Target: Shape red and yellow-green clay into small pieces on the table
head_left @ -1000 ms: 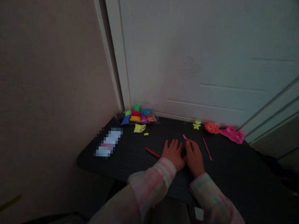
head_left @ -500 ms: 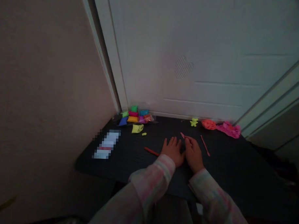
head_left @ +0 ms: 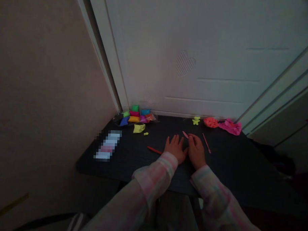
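Note:
My left hand (head_left: 175, 149) lies flat on the dark table, its fingers spread. A red stick-like tool (head_left: 154, 150) runs out to the left from beside it. My right hand (head_left: 196, 152) is closed around a pink plastic clay knife (head_left: 185, 134), whose pointed blade sticks out past the fingertips; its handle is hidden in the hand. The two hands are almost touching at the left thumb. To the right of my right hand lies a thin pink modelling tool (head_left: 206, 143). Whatever may lie under the left palm cannot be seen.
At the back left are several colored clay packets (head_left: 134, 119) in clear plastic, with an opened yellow packet (head_left: 139, 128) and a small yellow clay bit (head_left: 146, 133) nearer. A blurred-out phone-like screen (head_left: 107, 146) lies left. Back right: yellow bear (head_left: 196, 120), coral clay piece (head_left: 210, 122), pink clay (head_left: 230, 127).
The whole view has shifted, so the table's things appear a little further left and higher. Both hands keep nearly the same pose, and the clay knife stays in my right hand.

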### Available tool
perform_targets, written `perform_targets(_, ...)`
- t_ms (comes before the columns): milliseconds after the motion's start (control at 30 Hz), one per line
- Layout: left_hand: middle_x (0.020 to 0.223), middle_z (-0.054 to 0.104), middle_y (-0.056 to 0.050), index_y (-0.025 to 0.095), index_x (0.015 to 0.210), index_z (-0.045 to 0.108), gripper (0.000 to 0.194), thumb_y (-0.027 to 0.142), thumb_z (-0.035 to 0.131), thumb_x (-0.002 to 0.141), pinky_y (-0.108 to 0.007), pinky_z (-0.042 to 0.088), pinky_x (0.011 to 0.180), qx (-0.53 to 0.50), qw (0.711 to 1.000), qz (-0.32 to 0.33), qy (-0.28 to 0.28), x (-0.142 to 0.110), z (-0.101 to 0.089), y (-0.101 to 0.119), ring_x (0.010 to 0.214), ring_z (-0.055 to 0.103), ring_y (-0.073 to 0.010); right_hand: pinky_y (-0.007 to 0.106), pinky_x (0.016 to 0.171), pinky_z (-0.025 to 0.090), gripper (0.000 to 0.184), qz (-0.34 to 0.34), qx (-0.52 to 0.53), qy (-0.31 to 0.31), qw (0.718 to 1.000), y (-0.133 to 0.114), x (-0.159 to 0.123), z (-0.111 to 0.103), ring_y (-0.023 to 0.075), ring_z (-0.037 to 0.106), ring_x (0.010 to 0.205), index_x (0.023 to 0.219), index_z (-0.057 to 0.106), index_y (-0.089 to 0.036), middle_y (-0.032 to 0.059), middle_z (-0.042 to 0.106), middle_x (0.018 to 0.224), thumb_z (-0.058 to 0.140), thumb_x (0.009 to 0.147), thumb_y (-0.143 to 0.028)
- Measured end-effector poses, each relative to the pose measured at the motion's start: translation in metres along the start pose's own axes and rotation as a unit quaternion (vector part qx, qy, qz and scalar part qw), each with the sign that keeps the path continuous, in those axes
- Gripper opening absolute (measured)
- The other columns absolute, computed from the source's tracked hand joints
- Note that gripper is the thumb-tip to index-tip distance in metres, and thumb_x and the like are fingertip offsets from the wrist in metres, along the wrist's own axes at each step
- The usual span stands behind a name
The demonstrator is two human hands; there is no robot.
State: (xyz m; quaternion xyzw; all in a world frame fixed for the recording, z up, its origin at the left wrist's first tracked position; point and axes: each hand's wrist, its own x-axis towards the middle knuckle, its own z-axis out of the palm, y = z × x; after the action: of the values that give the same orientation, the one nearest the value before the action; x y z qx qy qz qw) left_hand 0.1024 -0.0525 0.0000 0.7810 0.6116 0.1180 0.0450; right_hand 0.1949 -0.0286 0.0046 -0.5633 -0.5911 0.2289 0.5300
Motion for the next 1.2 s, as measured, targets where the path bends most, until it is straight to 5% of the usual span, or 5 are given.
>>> perform_targets(133,0.13,0.035,-0.01,0.015,0.123,0.033,0.057,0.047,0.012,0.081,-0.044,0.02,0.099,0.0,0.999,-0.025,0.028,0.023,-0.016,-0.009,0.121,0.028,-0.0207,0.036,0.08,0.036,0.036,0.019,0.007,0.019,1.0,0.005,0.003,-0.002,0.0192,0.049,0.088,0.09,0.054,-0.013,0.0104,0.055,0.093,0.034,0.077,-0.04)
perform_targets(333,0.132,0.033,-0.009,0.011,0.125,0.029,0.051,0.037,0.012,0.084,-0.039,0.019,0.1,0.032,0.988,-0.043,0.142,0.022,-0.045,-0.008,0.122,0.025,-0.0183,0.035,0.083,0.035,0.036,-0.001,0.026,0.039,0.999,0.008,0.006,-0.001,0.0185,0.049,0.09,0.091,0.054,-0.014,0.0099,0.055,0.094,0.033,0.078,-0.04)
perform_targets(633,0.132,0.031,-0.009,0.014,0.126,0.026,0.046,0.027,0.019,0.082,-0.043,0.016,0.1,0.042,0.999,0.025,0.002,0.021,0.001,0.02,0.123,0.022,-0.0195,0.035,0.08,0.037,0.036,0.011,0.05,0.05,0.997,0.016,0.007,0.001,0.0174,0.049,0.087,0.088,0.054,-0.016,0.0072,0.055,0.09,0.035,0.076,-0.044)
perform_targets(1033,0.134,0.027,-0.008,0.02,0.127,0.024,0.05,0.035,0.026,0.079,-0.05,0.008,0.1,-0.032,0.999,-0.012,-0.017,0.024,0.001,0.017,0.126,0.014,-0.0231,0.034,0.081,0.037,0.038,0.004,0.041,0.061,0.997,0.014,0.006,0.001,0.0161,0.049,0.087,0.087,0.055,-0.016,0.0072,0.056,0.091,0.033,0.077,-0.045)
perform_targets(1200,0.131,0.035,0.0,0.02,0.126,0.025,0.045,0.027,0.013,0.084,-0.029,0.028,0.098,-0.219,0.974,-0.059,0.006,0.037,-0.023,-0.011,0.12,0.03,-0.0101,0.034,0.081,0.035,0.041,0.013,0.045,0.064,0.997,0.007,0.005,-0.002,0.0172,0.049,0.089,0.089,0.055,-0.014,0.0086,0.055,0.092,0.03,0.078,-0.045)
